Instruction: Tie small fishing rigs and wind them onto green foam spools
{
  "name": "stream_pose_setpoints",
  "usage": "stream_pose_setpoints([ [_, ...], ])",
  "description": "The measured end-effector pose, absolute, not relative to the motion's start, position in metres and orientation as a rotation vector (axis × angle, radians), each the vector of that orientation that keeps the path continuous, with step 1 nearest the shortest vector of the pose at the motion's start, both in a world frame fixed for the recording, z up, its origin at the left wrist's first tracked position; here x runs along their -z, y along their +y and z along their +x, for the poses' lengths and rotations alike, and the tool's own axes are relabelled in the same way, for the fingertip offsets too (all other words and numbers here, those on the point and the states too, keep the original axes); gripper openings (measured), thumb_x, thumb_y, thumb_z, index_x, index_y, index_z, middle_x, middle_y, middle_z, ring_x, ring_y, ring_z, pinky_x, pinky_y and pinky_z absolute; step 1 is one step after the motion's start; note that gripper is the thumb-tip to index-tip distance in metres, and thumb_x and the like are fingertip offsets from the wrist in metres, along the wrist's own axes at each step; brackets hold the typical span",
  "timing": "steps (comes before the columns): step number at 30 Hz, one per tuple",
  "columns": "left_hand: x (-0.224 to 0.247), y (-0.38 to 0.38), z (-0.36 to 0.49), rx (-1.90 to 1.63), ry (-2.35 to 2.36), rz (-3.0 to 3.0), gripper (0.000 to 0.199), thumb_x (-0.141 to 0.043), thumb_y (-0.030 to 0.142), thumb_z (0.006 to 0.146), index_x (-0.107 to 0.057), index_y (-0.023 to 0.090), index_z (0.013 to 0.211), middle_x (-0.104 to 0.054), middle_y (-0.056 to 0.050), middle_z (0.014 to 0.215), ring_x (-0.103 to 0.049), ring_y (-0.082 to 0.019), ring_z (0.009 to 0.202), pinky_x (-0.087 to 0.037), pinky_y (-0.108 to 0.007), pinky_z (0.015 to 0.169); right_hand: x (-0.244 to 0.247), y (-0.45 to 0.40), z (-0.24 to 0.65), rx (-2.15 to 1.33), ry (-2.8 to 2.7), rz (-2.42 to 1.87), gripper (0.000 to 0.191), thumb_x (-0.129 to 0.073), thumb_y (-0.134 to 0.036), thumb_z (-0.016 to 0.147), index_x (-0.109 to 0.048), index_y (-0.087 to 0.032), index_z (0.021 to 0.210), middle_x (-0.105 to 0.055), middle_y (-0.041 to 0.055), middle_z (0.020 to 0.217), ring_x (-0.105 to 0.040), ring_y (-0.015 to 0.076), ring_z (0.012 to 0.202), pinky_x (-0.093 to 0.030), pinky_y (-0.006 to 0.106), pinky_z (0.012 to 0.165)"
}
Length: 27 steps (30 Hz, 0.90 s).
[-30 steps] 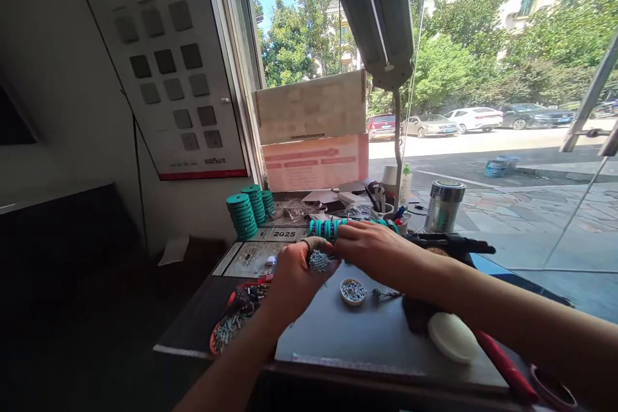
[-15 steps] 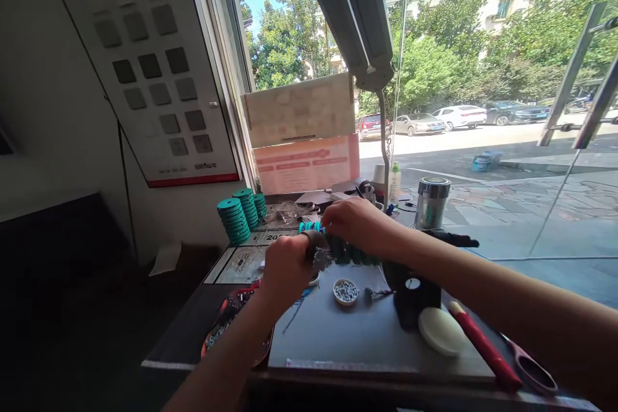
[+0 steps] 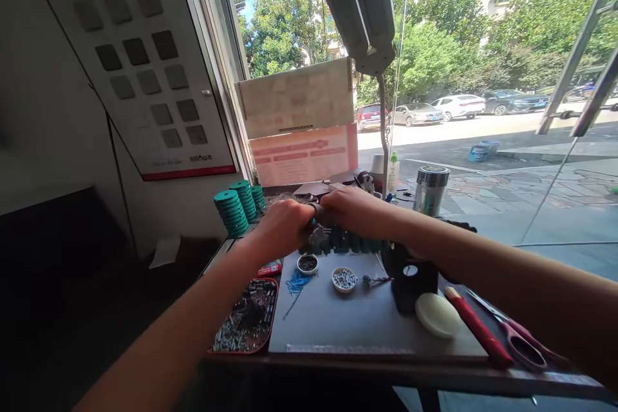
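Note:
My left hand (image 3: pixel 290 226) is closed, thumb side toward my right hand, and a silvery, bead-like cluster (image 3: pixel 319 235) hangs out beneath its fingers. My right hand (image 3: pixel 355 211) is closed too, its fingertips meeting the left ones; whatever they pinch is hidden. Below and behind the hands runs a row of dark green ribbed discs (image 3: pixel 355 242), partly covered. On the grey mat (image 3: pixel 333 328) sit a small dish of dark bits (image 3: pixel 308 263), a small dish of silvery beads (image 3: pixel 344 279), some thin blue pieces (image 3: pixel 298 282) and a beaded bundle (image 3: pixel 374 280).
A red-rimmed tray (image 3: pixel 276 309) of small metal parts lies left. Green disc stacks (image 3: pixel 230 212) stand at the back left. Right are a black holder (image 3: pixel 415 293), a pale oval lid (image 3: pixel 438 315), a red-handled brush (image 3: pixel 477 328), scissors (image 3: pixel 524 344) and a metal canister (image 3: pixel 431 190).
My hands have come together, the left one moving toward the right. Turquoise rings seen between them are now mostly covered. The view has shifted, showing more of the tray and the dark dish.

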State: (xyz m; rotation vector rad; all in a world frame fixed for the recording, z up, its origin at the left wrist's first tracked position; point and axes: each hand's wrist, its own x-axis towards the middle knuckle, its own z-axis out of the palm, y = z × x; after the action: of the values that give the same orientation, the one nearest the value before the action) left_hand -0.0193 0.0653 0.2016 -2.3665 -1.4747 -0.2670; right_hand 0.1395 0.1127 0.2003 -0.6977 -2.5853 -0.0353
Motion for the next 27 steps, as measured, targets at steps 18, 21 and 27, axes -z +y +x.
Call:
stream_pose_setpoints([
  [18, -0.196, 0.087, -0.02, 0.509, -1.508, -2.464, 0.011, -0.05, 0.021, 0.065, -0.058, 0.015, 0.062, -0.056, -0.001, 0.055, -0.045, -0.011, 0.051, -0.029, -0.023, 0.049, -0.183, 0.11, 0.15, -0.202, -2.362, -0.736, 0.008, -0.054, -0.014, 0.073, -0.06, -0.014, 0.068, -0.057, -0.0002, 0.061, -0.046, 0.0101, 0.054, -0.032, 0.021, 0.052],
  [21, -0.195, 0.088, -0.02, 0.527, -1.521, -2.451, 0.009, -0.05, 0.019, 0.063, -0.055, 0.015, 0.056, -0.051, 0.0, 0.05, -0.041, -0.01, 0.048, -0.026, -0.023, 0.046, -0.184, 0.11, 0.149, -0.101, -2.384, -0.713, 0.01, -0.053, -0.013, 0.073, -0.059, -0.014, 0.064, -0.053, -0.001, 0.058, -0.043, 0.0094, 0.052, -0.03, 0.021, 0.05],
  [27, -0.195, 0.087, -0.018, 0.553, -1.519, -2.496, 0.006, -0.05, 0.017, 0.063, -0.054, 0.016, 0.059, -0.049, 0.002, 0.053, -0.038, -0.009, 0.05, -0.027, -0.021, 0.047, -0.183, 0.109, 0.147, -0.01, -2.422, -0.707, 0.014, -0.051, -0.013, 0.073, -0.056, -0.014, 0.061, -0.05, -0.0013, 0.055, -0.039, 0.009, 0.05, -0.028, 0.02, 0.049],
])
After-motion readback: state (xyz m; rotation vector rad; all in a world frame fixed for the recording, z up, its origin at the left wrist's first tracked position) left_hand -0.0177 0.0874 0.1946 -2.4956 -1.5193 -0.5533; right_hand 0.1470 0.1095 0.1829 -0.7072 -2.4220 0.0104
